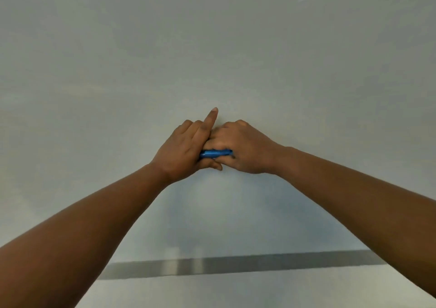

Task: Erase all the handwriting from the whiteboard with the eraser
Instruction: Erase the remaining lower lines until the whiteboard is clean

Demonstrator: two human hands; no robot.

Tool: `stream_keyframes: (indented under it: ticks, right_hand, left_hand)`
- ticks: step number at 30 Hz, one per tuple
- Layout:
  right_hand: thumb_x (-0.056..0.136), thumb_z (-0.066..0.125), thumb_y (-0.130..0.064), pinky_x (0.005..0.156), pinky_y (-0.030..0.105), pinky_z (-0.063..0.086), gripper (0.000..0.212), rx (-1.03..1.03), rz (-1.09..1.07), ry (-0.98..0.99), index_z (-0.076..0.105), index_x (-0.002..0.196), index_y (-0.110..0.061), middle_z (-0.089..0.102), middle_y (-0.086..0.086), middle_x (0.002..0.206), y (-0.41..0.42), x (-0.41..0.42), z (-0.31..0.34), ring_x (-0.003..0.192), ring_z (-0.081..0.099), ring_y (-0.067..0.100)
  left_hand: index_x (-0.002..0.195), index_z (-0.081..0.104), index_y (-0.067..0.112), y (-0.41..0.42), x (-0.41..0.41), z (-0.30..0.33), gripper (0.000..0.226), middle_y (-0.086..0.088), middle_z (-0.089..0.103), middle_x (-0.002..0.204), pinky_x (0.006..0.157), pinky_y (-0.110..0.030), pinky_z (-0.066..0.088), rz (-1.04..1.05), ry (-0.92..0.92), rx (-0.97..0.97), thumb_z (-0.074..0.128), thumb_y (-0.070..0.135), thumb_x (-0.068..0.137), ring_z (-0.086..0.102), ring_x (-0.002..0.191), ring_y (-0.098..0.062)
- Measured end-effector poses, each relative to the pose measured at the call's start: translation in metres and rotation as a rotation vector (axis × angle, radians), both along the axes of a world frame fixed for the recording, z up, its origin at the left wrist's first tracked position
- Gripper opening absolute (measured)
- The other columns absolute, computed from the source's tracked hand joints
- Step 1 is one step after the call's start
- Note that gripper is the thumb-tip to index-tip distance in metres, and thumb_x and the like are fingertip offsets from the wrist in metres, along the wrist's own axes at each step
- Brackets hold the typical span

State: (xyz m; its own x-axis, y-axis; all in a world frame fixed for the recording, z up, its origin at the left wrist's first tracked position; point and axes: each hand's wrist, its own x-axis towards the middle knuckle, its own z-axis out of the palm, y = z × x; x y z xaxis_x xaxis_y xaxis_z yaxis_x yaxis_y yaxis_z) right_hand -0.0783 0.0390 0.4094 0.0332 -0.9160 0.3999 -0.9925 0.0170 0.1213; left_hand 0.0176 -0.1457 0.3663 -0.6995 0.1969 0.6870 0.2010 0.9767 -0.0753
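- Forearms are reaching in from the near left and near right corners, converging on one spot at the middle of the whiteboard (212, 48).
- Gripping the blue eraser (215, 153), the right hand (243, 147) is curling its fingers over the top edge, knuckles up, apparently pressing the pad flat against the board.
- Overlapping it from the left, the left hand (182, 151) is wrapping its palm and thumb around the eraser's left end, one finger sticking straight up toward the far side; doubling up like this is probably adding pressure for a stubborn patch.
- Only a narrow blue strip of the eraser is showing between the two hands, so its full shape is staying hidden.
- Spreading outward from the hands, the board surface is looking pale grey and blank; no handwriting is showing in this view, though faint streaks are catching light at the far right and far left.
- Running across the near edge, a dark grey strip (259, 264), likely the tray or frame, is marking the bottom of the board.
- Judging by the clean surface, the wiping is looking nearly finished, unless marks are lying outside the view.
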Motion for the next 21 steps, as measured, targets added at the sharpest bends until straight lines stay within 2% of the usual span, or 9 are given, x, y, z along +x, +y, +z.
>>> stream_keyframes:
  ticks: [2, 4, 6, 8, 12, 15, 18, 21]
  right_hand:
    - [0.094, 0.071, -0.028, 0.088, 0.034, 0.051, 0.029, -0.042, -0.011, -0.082, 0.07, 0.122, -0.022, 0.068, -0.003, 0.123, 0.015, -0.002, -0.038, 0.099, 0.064, 0.019]
    - [0.089, 0.076, -0.029, 0.094, 0.031, 0.052, 0.041, -0.11, -0.074, -0.171, 0.066, 0.126, -0.013, 0.062, 0.009, 0.134, 0.031, -0.006, -0.075, 0.11, 0.063, 0.022]
    - [0.087, 0.08, -0.03, 0.098, 0.039, 0.054, 0.049, -0.16, -0.149, -0.277, 0.063, 0.127, -0.007, 0.061, 0.015, 0.134, 0.047, -0.011, -0.112, 0.115, 0.063, 0.027]
    - [0.087, 0.08, -0.03, 0.099, 0.046, 0.053, 0.051, -0.159, -0.181, -0.37, 0.061, 0.127, -0.006, 0.064, 0.012, 0.129, 0.059, -0.014, -0.148, 0.113, 0.062, 0.027]
    - [0.09, 0.076, -0.031, 0.103, 0.044, 0.047, 0.048, -0.091, -0.207, -0.497, 0.058, 0.131, -0.015, 0.061, 0.002, 0.132, 0.064, -0.013, -0.224, 0.118, 0.057, 0.022]
    - [0.088, 0.075, -0.03, 0.103, 0.042, 0.042, 0.047, -0.034, -0.277, -0.525, 0.058, 0.131, -0.023, 0.061, -0.005, 0.133, 0.066, -0.016, -0.275, 0.122, 0.054, 0.019]
    - [0.087, 0.074, -0.024, 0.102, 0.037, 0.037, 0.05, 0.064, -0.317, -0.548, 0.058, 0.133, -0.022, 0.06, -0.004, 0.136, 0.067, -0.02, -0.323, 0.124, 0.051, 0.022]
    - [0.084, 0.078, -0.019, 0.1, 0.044, 0.046, 0.054, 0.134, -0.326, -0.47, 0.06, 0.134, -0.018, 0.061, 0.001, 0.137, 0.072, -0.022, -0.368, 0.123, 0.055, 0.027]
  left_hand:
    - [0.161, 0.008, 0.012, 0.008, 0.0, -0.03, 0.113, -0.008, 0.062, 0.111, 0.092, -0.039, 0.047, -0.03, -0.053, 0.023, 0.054, 0.077, 0.081, 0.052, 0.094, -0.021]
    - [0.161, 0.009, 0.012, 0.016, 0.0, -0.057, 0.112, -0.007, 0.062, 0.115, 0.092, -0.037, 0.047, -0.054, -0.113, 0.038, 0.055, 0.077, 0.083, 0.051, 0.096, -0.019]
    - [0.161, 0.011, 0.013, 0.023, 0.0, -0.086, 0.109, -0.008, 0.061, 0.115, 0.092, -0.037, 0.047, -0.049, -0.171, 0.057, 0.053, 0.076, 0.084, 0.05, 0.097, -0.019]
    - [0.16, 0.018, 0.011, 0.028, 0.002, -0.117, 0.103, -0.009, 0.061, 0.12, 0.094, -0.04, 0.049, -0.041, -0.224, 0.034, 0.051, 0.074, 0.086, 0.054, 0.102, -0.023]
    - [0.156, 0.037, 0.009, 0.033, 0.005, -0.185, 0.082, -0.011, 0.059, 0.13, 0.096, -0.045, 0.051, -0.042, -0.322, -0.039, 0.041, 0.066, 0.097, 0.055, 0.112, -0.028]
    - [0.154, 0.041, 0.01, 0.034, 0.009, -0.234, 0.072, -0.01, 0.058, 0.133, 0.1, -0.046, 0.049, -0.008, -0.399, -0.068, 0.037, 0.059, 0.101, 0.054, 0.117, -0.03]
    - [0.155, 0.039, 0.011, 0.038, 0.011, -0.281, 0.067, -0.01, 0.056, 0.136, 0.104, -0.046, 0.046, 0.005, -0.473, -0.062, 0.051, 0.048, 0.101, 0.053, 0.122, -0.031]
    - [0.155, 0.04, 0.01, 0.05, 0.012, -0.324, 0.07, -0.01, 0.056, 0.139, 0.104, -0.047, 0.048, 0.056, -0.554, -0.041, 0.067, 0.036, 0.095, 0.056, 0.124, -0.034]
